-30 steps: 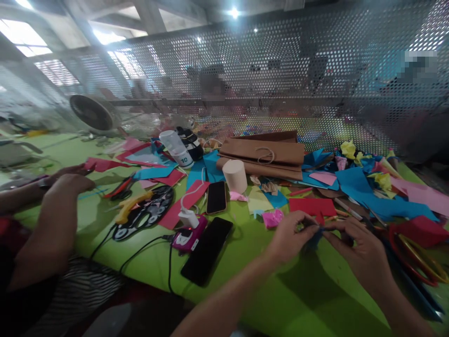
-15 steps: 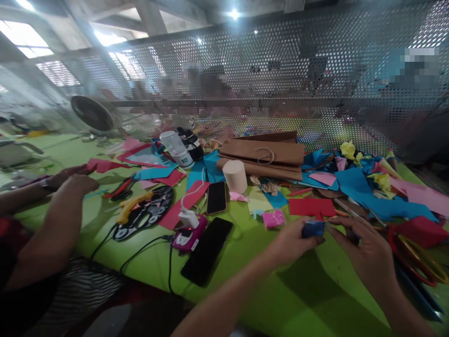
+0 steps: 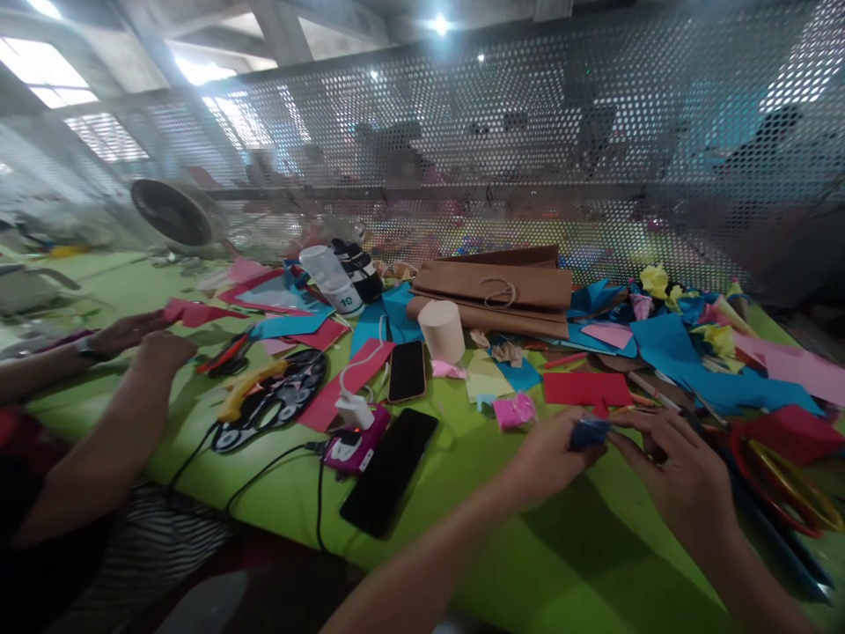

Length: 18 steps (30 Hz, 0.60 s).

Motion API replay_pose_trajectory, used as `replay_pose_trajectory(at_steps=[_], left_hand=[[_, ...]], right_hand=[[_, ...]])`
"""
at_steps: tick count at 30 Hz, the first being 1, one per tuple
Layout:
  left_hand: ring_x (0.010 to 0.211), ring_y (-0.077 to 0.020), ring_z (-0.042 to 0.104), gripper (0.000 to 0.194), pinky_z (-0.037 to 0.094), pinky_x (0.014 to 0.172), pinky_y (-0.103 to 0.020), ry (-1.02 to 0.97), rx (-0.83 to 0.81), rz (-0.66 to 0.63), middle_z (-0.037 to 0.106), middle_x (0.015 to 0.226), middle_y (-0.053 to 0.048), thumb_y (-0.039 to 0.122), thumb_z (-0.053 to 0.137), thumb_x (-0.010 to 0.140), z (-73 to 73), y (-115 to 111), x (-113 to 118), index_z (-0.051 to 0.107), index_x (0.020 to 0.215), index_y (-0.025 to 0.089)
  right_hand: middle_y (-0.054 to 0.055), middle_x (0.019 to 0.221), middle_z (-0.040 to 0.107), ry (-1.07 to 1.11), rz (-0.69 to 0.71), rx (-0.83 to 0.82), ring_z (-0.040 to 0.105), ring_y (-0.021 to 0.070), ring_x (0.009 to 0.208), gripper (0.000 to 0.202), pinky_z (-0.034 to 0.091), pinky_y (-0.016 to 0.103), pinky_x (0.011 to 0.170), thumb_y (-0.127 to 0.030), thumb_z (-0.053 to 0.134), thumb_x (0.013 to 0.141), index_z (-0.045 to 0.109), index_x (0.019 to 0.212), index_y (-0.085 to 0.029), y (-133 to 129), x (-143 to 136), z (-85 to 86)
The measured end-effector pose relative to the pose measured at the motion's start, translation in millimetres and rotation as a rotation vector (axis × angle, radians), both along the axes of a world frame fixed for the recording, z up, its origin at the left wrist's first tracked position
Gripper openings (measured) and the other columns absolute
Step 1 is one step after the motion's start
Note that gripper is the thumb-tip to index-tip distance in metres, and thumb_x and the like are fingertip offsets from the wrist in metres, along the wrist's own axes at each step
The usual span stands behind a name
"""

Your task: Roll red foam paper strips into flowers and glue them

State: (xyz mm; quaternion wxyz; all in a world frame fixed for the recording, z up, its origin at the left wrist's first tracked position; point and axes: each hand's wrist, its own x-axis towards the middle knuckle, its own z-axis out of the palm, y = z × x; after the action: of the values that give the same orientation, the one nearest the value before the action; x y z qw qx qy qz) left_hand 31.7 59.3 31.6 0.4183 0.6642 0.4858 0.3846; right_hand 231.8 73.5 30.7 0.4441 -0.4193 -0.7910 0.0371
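Above the green table, my left hand [image 3: 545,462] is closed on a small shiny dark-blue folded piece [image 3: 590,432]. My right hand [image 3: 687,471] comes in from the right, with thumb and forefinger pinched at the right edge of that piece. Its other fingers are curled. Just behind the hands lies a flat red paper rectangle [image 3: 587,389]. To their left is a crumpled bright pink piece [image 3: 515,410]. Red and yellow looped handles [image 3: 785,484] rest beside my right wrist.
Left of my hands lie a large black phone [image 3: 391,473], a smaller phone [image 3: 407,372] and a purple power strip [image 3: 357,440]. A paper roll [image 3: 442,332] and brown folded paper [image 3: 495,291] stand behind. A co-worker's hands [image 3: 165,348] hold red paper at the left.
My right hand has shifted slightly left, and its fingertips have closed in on the blue piece's edge. The blue piece has tilted a little. The co-worker's nearer hand has moved slightly right.
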Motion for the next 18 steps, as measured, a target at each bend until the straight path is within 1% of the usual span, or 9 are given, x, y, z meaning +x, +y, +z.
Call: replay_pose_trajectory(at_steps=[2, 7, 11, 14, 16, 18], left_hand=[[0.081, -0.0179, 0.059, 0.012, 0.042, 0.070, -0.028, 0.008, 0.006, -0.003, 0.069, 0.091, -0.003, 0.028, 0.071, 0.088, 0.2, -0.4, 0.0, 0.066, 0.094, 0.019], [0.083, -0.0188, 0.061, 0.014, 0.043, 0.070, -0.028, 0.009, -0.015, -0.012, 0.071, 0.093, -0.004, 0.030, 0.071, 0.089, -0.6, -0.5, 0.4, 0.065, 0.097, 0.019], [0.086, -0.0218, 0.065, 0.017, 0.044, 0.072, -0.030, 0.087, 0.018, -0.004, 0.073, 0.097, -0.006, 0.028, 0.071, 0.088, -0.3, -0.3, 0.6, 0.066, 0.100, 0.019], [0.089, -0.0240, 0.067, 0.021, 0.046, 0.075, -0.032, 0.114, 0.028, -0.008, 0.075, 0.102, -0.008, 0.026, 0.071, 0.087, -1.1, -0.3, 1.1, 0.066, 0.106, 0.019], [0.091, -0.0247, 0.068, 0.024, 0.046, 0.075, -0.032, 0.112, 0.029, -0.007, 0.075, 0.105, -0.009, 0.027, 0.071, 0.087, -2.2, -0.7, 1.4, 0.066, 0.110, 0.019], [0.089, -0.0240, 0.067, 0.024, 0.045, 0.074, -0.031, 0.092, 0.027, -0.008, 0.075, 0.103, -0.009, 0.030, 0.071, 0.089, -3.2, -1.3, 1.2, 0.066, 0.109, 0.019]], right_hand=[[0.004, 0.098, 0.076, -0.009, 0.000, 0.009, 0.060, 0.0152, 0.064, 0.017, 0.051, 0.031, 0.061, -0.041, 0.067, 0.102, 0.077, 0.106, -0.028, -0.3, -0.2, 0.1], [0.003, 0.096, 0.075, -0.037, 0.027, 0.040, 0.063, 0.0149, 0.068, 0.014, 0.053, 0.031, 0.068, -0.036, 0.067, 0.102, 0.077, 0.108, -0.028, -0.2, 0.5, 0.4], [0.002, 0.091, 0.074, -0.059, 0.040, 0.041, 0.060, 0.0145, 0.063, 0.015, 0.051, 0.030, 0.064, -0.037, 0.067, 0.102, 0.076, 0.107, -0.027, 1.0, 0.2, 1.9], [0.002, 0.090, 0.074, -0.069, 0.049, 0.033, 0.062, 0.0149, 0.062, 0.015, 0.050, 0.030, 0.061, -0.038, 0.066, 0.102, 0.075, 0.101, -0.026, 1.8, -0.1, 2.3], [0.002, 0.090, 0.075, -0.079, 0.064, 0.040, 0.065, 0.0162, 0.066, 0.012, 0.052, 0.030, 0.063, -0.034, 0.066, 0.101, 0.074, 0.098, -0.026, 2.2, -0.2, 2.0], [0.003, 0.090, 0.075, -0.097, 0.108, 0.058, 0.069, 0.0180, 0.074, 0.008, 0.053, 0.030, 0.068, -0.030, 0.066, 0.101, 0.073, 0.099, -0.025, 2.4, -0.4, 1.9]])
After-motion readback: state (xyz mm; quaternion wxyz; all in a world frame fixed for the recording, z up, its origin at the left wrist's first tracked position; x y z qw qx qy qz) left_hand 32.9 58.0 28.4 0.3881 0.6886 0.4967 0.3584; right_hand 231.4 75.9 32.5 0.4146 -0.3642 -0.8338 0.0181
